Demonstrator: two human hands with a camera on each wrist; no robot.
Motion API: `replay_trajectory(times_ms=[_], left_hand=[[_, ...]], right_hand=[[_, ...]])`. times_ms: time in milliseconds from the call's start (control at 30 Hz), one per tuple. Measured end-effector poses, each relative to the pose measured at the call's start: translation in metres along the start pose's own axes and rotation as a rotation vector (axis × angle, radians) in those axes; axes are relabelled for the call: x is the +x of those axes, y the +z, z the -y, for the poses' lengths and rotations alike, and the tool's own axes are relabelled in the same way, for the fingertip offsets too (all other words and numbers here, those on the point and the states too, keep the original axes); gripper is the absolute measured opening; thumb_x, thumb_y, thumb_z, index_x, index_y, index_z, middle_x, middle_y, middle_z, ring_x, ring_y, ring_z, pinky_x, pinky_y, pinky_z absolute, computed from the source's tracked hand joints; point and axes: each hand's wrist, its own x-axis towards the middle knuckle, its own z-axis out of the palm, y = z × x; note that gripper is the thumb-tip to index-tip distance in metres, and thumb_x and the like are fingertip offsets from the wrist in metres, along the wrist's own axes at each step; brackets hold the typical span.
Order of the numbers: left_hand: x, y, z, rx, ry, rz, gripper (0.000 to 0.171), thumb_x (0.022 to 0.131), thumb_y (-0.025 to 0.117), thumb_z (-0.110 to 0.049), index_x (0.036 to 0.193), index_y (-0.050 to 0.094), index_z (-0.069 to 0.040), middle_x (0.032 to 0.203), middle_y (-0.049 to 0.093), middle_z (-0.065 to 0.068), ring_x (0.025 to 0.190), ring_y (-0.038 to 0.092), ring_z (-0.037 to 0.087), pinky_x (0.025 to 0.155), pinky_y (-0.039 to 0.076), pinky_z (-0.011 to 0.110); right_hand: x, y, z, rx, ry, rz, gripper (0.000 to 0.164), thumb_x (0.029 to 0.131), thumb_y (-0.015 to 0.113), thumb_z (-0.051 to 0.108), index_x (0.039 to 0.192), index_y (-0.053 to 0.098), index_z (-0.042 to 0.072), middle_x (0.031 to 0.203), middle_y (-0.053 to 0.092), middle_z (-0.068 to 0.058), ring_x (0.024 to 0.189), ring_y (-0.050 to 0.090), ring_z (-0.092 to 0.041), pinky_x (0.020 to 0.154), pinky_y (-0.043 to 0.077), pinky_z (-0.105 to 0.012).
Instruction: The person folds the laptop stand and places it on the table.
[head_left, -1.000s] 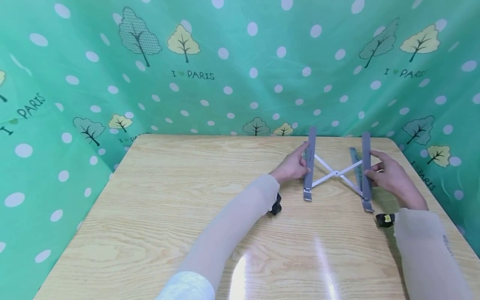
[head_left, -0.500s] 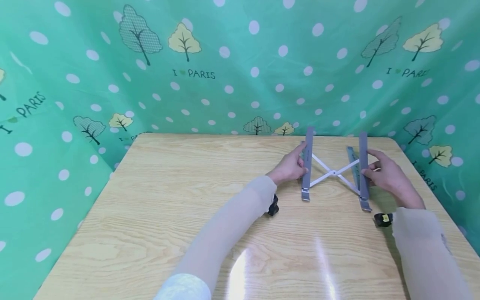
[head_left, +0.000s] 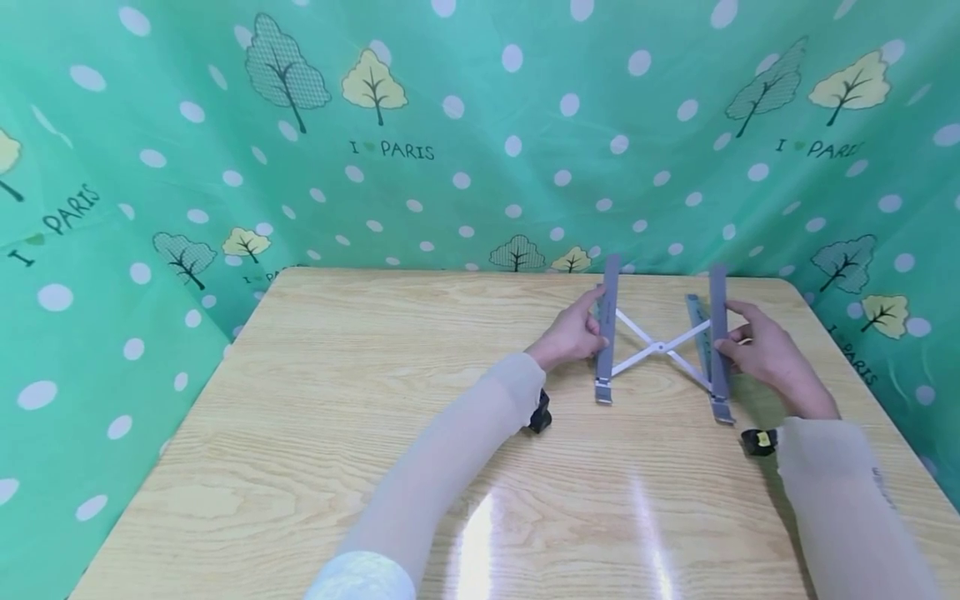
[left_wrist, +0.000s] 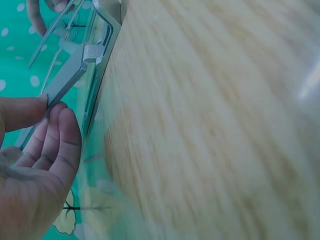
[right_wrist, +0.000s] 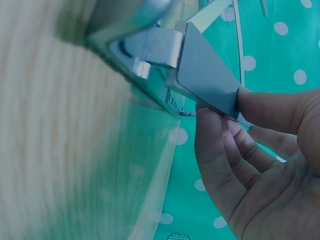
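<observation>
A grey folding laptop stand [head_left: 607,333] stands unfolded at the table's back right, its two side rails joined by a pale X-shaped brace [head_left: 661,347]. My left hand [head_left: 572,335] pinches the left rail between thumb and fingers; the left wrist view shows that thumb on top of the rail [left_wrist: 67,82]. On the other side, my right hand [head_left: 772,354] pinches the right rail [head_left: 718,333]. In the right wrist view, thumb and fingers press the rail's upper bar [right_wrist: 207,72] from both sides, near its hinge. Lower base bars sit beneath the raised rails.
The wooden table [head_left: 360,400] extends left and toward the front. Behind it hangs a green dotted curtain [head_left: 465,200], close to the stand's far ends. Black wrist cameras, such as the right one [head_left: 759,442], sit just above the tabletop.
In the head view, the stand and both hands have shifted slightly to the left, while the view itself has moved a little the other way. Both hands keep their grip on the rails.
</observation>
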Motion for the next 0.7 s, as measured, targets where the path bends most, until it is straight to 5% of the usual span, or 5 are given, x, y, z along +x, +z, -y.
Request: replay_trajectory(times_ms=[700], left_hand=[[-0.010,-0.010,0.002,-0.058,-0.049,-0.030,0.095,0.078,0.069,0.009,0.152,0.023,-0.029,0.080,0.059,0.007,0.062,0.057,0.016,0.059,0.058,0.035]], right_hand=[[0.003,0.008,0.011,0.013,-0.020,0.004,0.070,0.096,0.051,0.005,0.153,0.009,0.004,0.098,0.053,-0.025,0.077,0.061,-0.031,0.064,0.056,-0.040]])
